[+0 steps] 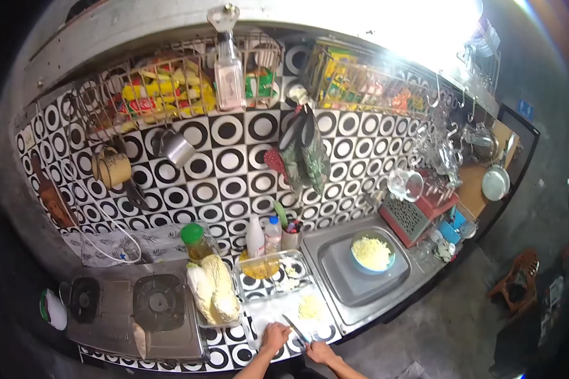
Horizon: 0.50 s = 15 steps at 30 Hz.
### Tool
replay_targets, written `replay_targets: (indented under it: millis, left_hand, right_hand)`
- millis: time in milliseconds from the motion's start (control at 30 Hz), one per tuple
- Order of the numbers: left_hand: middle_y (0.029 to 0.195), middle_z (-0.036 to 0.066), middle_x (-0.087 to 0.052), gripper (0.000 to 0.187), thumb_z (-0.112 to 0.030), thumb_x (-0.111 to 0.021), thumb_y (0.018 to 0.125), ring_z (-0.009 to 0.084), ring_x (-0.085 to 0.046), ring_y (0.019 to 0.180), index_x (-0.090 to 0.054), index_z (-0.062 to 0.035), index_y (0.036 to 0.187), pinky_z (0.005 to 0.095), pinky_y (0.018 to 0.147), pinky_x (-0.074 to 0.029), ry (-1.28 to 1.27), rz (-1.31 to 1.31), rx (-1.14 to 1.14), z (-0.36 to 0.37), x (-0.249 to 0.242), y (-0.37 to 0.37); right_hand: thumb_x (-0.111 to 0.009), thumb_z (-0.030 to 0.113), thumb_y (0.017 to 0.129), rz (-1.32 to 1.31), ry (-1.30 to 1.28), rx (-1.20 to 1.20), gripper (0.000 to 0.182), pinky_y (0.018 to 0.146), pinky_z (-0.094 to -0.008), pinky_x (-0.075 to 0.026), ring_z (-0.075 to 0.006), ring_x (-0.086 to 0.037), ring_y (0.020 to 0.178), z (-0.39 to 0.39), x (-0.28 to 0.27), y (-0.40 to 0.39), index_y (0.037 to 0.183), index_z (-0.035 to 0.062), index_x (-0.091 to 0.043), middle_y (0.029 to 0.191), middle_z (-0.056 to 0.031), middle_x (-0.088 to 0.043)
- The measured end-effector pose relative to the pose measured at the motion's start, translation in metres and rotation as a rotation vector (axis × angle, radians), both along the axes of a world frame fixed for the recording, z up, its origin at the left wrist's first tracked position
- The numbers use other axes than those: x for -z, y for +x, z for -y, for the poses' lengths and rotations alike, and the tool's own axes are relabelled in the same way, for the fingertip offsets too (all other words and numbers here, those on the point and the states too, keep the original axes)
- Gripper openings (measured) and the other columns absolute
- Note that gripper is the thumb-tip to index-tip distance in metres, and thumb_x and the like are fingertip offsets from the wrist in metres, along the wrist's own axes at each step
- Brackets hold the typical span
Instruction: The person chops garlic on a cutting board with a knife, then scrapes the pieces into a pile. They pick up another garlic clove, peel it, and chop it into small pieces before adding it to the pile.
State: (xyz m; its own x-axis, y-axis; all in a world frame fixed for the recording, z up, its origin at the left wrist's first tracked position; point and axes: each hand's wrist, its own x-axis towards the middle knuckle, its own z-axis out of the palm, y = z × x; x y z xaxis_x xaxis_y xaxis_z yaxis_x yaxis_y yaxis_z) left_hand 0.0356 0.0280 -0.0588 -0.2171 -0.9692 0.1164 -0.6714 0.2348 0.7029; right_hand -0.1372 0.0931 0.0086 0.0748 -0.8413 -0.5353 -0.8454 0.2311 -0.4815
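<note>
Here, the right hand (321, 352) is closed around the handle of a knife (295, 328), and no open space is seen between its fingers and the handle. The blade goes out from this grip toward the upper left, over the white board (263, 314), and its tip is just beside the left hand (275, 335). The left hand is low on the board, with the fingers bent down near the blade; they look partly closed, but I cannot tell if they hold a small piece. Just beyond the knife, on the same board, lies a small loose pile of chopped pale pieces (310, 307). Farther beyond the grip there is a clear glass dish (239, 282) with some pale bits inside, and behind this dish stand a white bottle (255, 238) and a bottle with blue cap (273, 236). To the left of the hands, a container holds large pale vegetables (214, 292), and more to the left is the stove (112, 309). To the right and beyond the right hand, a blue bowl (389, 263), filled with chopped pale food (371, 252), is in the metal sink (332, 278).
</note>
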Motion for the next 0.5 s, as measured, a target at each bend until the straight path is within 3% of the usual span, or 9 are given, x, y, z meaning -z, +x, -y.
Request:
replay_targets:
  millis: [67, 133, 400, 433, 500]
  left_hand:
    - [0.081, 0.012, -0.064, 0.015, -0.023, -0.069, 0.071, 0.0315, -0.057, 0.081, -0.071, -0.0102, 0.077, 0.0398, 0.078, -0.044, 0.039, -0.046, -0.070, -0.002, -0.005, -0.002]
    - [0.082, 0.012, -0.064, 0.016, -0.023, -0.071, 0.069, 0.0313, -0.056, 0.085, -0.071, -0.0111, 0.079, 0.0403, 0.079, -0.044, 0.055, -0.056, -0.138, -0.004, -0.008, -0.005]
    - [0.083, 0.009, -0.064, 0.004, -0.016, -0.067, 0.070, 0.0312, -0.058, 0.084, -0.071, -0.0154, 0.070, 0.0399, 0.078, -0.048, 0.100, -0.057, -0.198, -0.005, -0.018, -0.006]
    - [0.084, 0.011, -0.064, 0.007, -0.017, -0.066, 0.071, 0.0325, -0.059, 0.084, -0.069, -0.0106, 0.073, 0.0407, 0.075, -0.048, 0.216, -0.094, -0.231, -0.006, -0.020, -0.006]
    - [0.084, 0.018, -0.062, 0.026, -0.023, -0.067, 0.073, 0.0361, -0.058, 0.085, -0.058, -0.0006, 0.081, 0.0435, 0.075, -0.048, 0.168, 0.002, -0.234, -0.009, -0.027, -0.008]
  right_hand:
    - [-0.038, 0.036, 0.092, -0.022, -0.019, 0.001, 0.049, 0.085, -0.0503, -0.043, -0.0460, -0.055, 0.096, -0.003, 0.005, -0.001, 0.094, -0.0075, -0.060, 0.096, -0.0328, -0.058]
    - [-0.040, 0.036, 0.091, -0.005, -0.134, 0.021, 0.051, 0.076, -0.0508, -0.045, -0.0483, -0.057, 0.083, -0.009, 0.015, -0.003, 0.081, -0.0093, -0.060, 0.079, -0.0336, -0.058]
    - [-0.040, 0.035, 0.090, -0.060, -0.066, -0.015, 0.048, 0.081, -0.0499, -0.045, -0.0458, -0.058, 0.088, -0.014, -0.018, -0.001, 0.086, -0.0070, -0.062, 0.086, -0.0319, -0.060]
    - [-0.040, 0.036, 0.090, -0.077, -0.052, -0.011, 0.048, 0.081, -0.0498, -0.045, -0.0458, -0.058, 0.088, -0.011, -0.024, 0.001, 0.089, -0.0064, -0.063, 0.088, -0.0315, -0.060]
    - [-0.040, 0.035, 0.090, -0.084, -0.031, -0.072, 0.048, 0.082, -0.0491, -0.044, -0.0462, -0.057, 0.089, -0.005, -0.020, -0.004, 0.090, -0.0071, -0.063, 0.089, -0.0317, -0.060]
